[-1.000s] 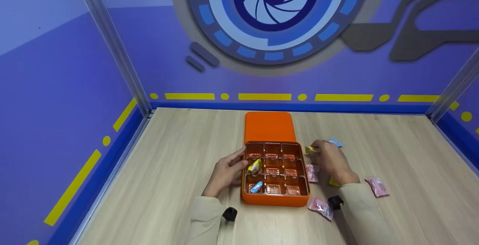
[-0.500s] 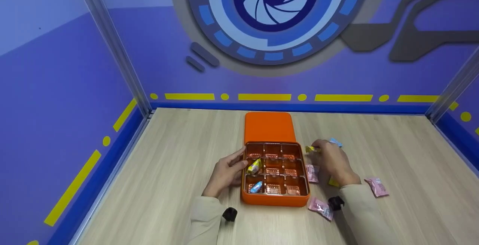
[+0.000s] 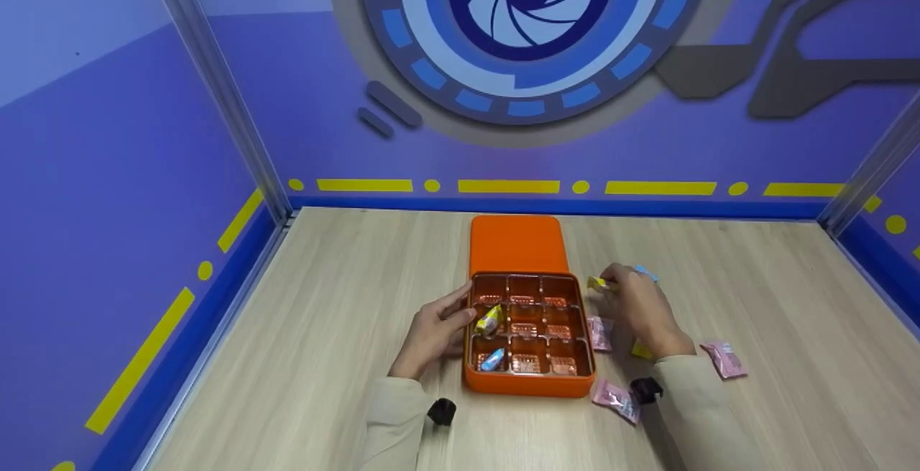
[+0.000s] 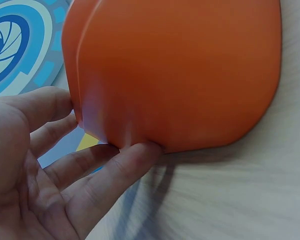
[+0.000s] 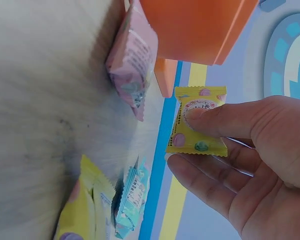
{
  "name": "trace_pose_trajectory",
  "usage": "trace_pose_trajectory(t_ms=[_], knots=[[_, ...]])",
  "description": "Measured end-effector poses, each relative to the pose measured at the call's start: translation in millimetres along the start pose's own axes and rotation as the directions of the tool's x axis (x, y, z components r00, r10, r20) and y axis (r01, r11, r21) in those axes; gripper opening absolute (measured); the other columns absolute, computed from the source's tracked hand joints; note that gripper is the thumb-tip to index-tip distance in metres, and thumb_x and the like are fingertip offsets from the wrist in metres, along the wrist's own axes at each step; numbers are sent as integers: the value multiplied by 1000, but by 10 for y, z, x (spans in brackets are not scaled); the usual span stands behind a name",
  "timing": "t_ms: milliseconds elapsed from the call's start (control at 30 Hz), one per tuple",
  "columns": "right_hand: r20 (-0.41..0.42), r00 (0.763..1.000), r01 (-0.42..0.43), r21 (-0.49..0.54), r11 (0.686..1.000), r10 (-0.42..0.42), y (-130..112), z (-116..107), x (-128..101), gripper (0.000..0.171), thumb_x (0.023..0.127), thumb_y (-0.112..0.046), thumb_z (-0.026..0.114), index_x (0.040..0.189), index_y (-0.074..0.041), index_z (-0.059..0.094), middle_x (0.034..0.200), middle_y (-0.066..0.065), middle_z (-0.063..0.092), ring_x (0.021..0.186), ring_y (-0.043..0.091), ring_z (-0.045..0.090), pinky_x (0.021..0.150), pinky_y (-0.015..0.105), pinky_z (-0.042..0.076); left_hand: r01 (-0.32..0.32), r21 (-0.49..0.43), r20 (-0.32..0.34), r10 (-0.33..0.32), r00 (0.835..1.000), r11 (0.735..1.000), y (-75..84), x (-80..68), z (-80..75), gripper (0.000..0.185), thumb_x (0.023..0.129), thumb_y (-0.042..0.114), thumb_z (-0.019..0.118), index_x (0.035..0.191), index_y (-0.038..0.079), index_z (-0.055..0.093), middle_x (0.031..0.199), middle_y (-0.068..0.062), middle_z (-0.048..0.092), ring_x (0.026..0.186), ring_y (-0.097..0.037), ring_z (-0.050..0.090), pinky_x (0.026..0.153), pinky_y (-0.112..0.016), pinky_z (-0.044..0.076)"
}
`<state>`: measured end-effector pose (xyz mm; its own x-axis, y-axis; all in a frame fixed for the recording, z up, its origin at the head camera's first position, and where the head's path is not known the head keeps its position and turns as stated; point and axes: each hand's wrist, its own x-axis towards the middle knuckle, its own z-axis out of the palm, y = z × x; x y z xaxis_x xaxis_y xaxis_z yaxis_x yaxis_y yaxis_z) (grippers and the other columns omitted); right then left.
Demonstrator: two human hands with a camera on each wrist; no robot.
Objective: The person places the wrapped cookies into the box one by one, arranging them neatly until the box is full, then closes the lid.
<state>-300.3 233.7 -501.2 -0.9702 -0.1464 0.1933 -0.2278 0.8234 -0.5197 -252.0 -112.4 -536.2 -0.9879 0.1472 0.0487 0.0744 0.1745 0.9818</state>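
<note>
- Nearest the person, a pink candy (image 3: pixel 615 399) lay on the table (image 3: pixel 323 356) by the orange box's (image 3: pixel 528 385) front corner; the wristbands hid what lay under the sleeves.
- The left hand (image 3: pixel 433 331), fingers straight, rested against the box's left wall; a yellow sweet (image 3: pixel 489 320) and a blue sweet (image 3: pixel 492 359) sat in its left compartments.
- The right hand (image 3: pixel 636 305) pinched a yellow candy (image 5: pixel 199 121) between thumb and forefinger, just right of the box; judged step: carrying it over; the next move called for an empty compartment.
- Farther off, a blue candy (image 3: pixel 647 272) was half hidden behind the knuckles; the lid (image 3: pixel 516 243) lay beyond.
</note>
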Motion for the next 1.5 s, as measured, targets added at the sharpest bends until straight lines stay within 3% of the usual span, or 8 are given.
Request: trace_pose_trajectory(t_ms=[133, 333, 500, 767, 933, 1200, 1500], knots=[[-39, 999, 22, -22, 1000, -23, -15, -12, -6, 18, 98, -2, 74, 115, 5, 70, 110, 22, 73, 99, 39, 69, 91, 58, 57, 8, 12, -1, -8, 1000, 1000, 1, 0, -4, 53, 107, 26, 69, 157, 22, 55, 160, -18, 48, 144, -37, 49, 109, -51, 49], [-59, 998, 30, -13, 999, -31, -49, -53, -15, 16, 99, -2, 74, 113, 4, 70, 108, 21, 73, 98, 38, 69, 91, 59, 56, 24, 8, -3, -24, 1000, 1000, -10, 16, 0, 53, 107, 25, 69, 157, 22, 56, 160, -20, 47, 142, -39, 51, 102, -48, 55], [-72, 996, 43, 2, 999, -43, -65, -83, -20, 15, 99, -2, 74, 113, 2, 71, 107, 20, 74, 97, 37, 69, 91, 59, 56, 26, 20, -16, -25, 1000, 999, -24, 42, 5, 52, 106, 24, 69, 156, 21, 57, 159, -17, 49, 144, -36, 50, 110, -47, 49], [-118, 992, 50, 29, 998, -46, -86, -108, -26, 16, 97, -1, 77, 112, 1, 74, 106, 19, 74, 96, 36, 70, 91, 57, 58, 25, 25, -19, -24, 1000, 999, -25, 46, 1, 51, 106, 23, 69, 156, 22, 57, 158, -18, 50, 143, -37, 50, 111, -48, 48], [-152, 985, 95, 44, 994, -88, -87, -117, -20, 16, 95, 1, 78, 111, 2, 74, 106, 20, 73, 97, 37, 69, 91, 59, 57, 19, 24, -20, -19, 1000, 1000, -35, 46, -1, 52, 105, 23, 70, 156, 21, 58, 157, -19, 51, 142, -37, 51, 111, -48, 47], [-229, 956, 198, 40, 979, -184, -82, -97, -14, 16, 91, 5, 80, 107, 5, 75, 103, 21, 74, 96, 39, 71, 87, 58, 59, 46, -22, -2, -46, 999, 999, 2, 3, 7, 54, 106, 25, 69, 158, 23, 54, 160, -22, 47, 135, -38, 58, 95, -49, 59], [-214, 961, 196, 86, 977, -174, -129, -108, -38, 14, 95, 2, 79, 109, 2, 76, 106, 18, 75, 97, 36, 72, 86, 57, 59, 44, -26, -8, -44, 999, 999, 3, 4, 10, 55, 106, 24, 70, 158, 21, 54, 159, -23, 47, 135, -38, 58, 95, -49, 59]])
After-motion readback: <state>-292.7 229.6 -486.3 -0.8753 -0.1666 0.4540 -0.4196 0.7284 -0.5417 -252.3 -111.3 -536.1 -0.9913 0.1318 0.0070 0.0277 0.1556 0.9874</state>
